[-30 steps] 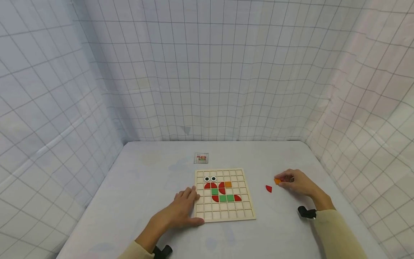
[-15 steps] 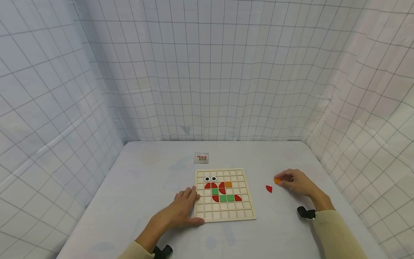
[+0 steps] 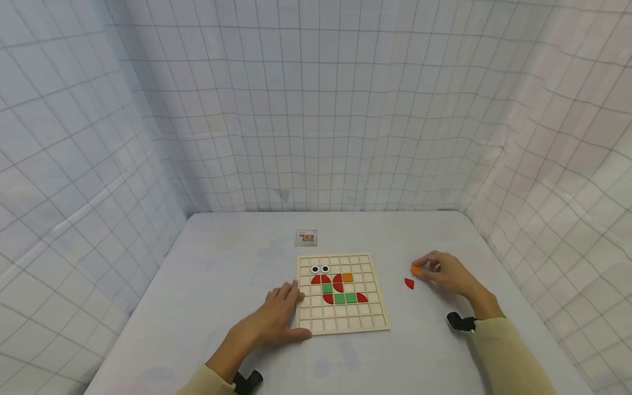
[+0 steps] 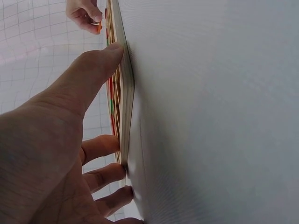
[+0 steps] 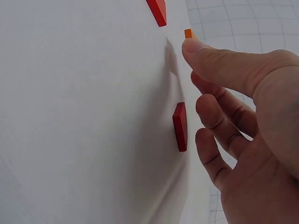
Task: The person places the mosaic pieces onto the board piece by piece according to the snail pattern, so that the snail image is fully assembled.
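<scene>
My right hand pinches an orange tile between thumb and fingertips, above the table right of the wooden grid board. In the right wrist view the orange tile shows past the thumb tip. Just left of that hand lies a red quarter-circle tile. Another red tile lies beneath the curled lower fingers, hidden in the head view. My left hand rests with spread fingers at the board's left edge, its thumb at the near left corner.
On the board sit two eye tiles, several red quarter-circles, green squares and one orange square. Behind the board lies a small picture card. Grid-patterned curtains enclose the white table.
My right hand, pinching the orange tile, has shifted slightly left, nearer the loose red tile. The head view has tilted a little. My left hand stays at the board.
</scene>
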`<state>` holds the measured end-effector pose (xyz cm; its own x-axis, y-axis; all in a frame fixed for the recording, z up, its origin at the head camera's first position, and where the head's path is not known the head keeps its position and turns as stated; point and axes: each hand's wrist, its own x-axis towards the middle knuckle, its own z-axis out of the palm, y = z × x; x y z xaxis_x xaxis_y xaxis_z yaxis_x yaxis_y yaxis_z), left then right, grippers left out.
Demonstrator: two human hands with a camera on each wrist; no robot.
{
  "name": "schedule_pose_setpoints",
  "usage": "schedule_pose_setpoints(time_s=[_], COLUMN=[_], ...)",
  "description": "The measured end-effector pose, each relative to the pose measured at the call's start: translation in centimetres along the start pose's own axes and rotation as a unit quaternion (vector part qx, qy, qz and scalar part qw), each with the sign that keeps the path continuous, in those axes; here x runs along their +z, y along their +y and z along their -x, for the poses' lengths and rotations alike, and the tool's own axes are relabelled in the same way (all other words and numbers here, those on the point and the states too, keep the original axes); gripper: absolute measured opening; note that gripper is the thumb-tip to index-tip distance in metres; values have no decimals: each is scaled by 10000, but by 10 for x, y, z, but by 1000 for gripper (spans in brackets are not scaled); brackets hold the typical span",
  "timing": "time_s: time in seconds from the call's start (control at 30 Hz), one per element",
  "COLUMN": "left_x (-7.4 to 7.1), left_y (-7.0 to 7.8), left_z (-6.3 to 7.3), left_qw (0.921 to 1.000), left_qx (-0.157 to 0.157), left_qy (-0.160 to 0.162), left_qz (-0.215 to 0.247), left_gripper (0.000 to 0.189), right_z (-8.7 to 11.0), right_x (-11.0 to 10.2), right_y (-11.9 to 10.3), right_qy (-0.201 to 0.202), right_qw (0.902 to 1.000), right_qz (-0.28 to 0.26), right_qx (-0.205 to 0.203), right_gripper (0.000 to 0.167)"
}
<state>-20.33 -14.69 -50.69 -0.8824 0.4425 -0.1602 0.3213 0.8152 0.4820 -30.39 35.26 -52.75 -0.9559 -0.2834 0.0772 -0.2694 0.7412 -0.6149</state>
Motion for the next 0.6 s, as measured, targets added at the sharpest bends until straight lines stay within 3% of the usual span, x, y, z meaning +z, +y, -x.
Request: schedule_pose_setpoints(time_s=[0.3, 0.6], left_x=[0, 0], left_y=[-2, -2], left_z=[-1, 1], left_qw=[10000, 9994], left_qx=[49, 173], left_qy=[68, 200], left_qz=[-18, 223], left_gripper=[109, 86], right_z=[-6, -12], right_x=[10, 31], right_y=[-26, -60], right_qy=[78, -218], right_qw=[9987, 9979], right_qz=[-209, -324], right_qx=[-450, -509], right_gripper=[23, 21])
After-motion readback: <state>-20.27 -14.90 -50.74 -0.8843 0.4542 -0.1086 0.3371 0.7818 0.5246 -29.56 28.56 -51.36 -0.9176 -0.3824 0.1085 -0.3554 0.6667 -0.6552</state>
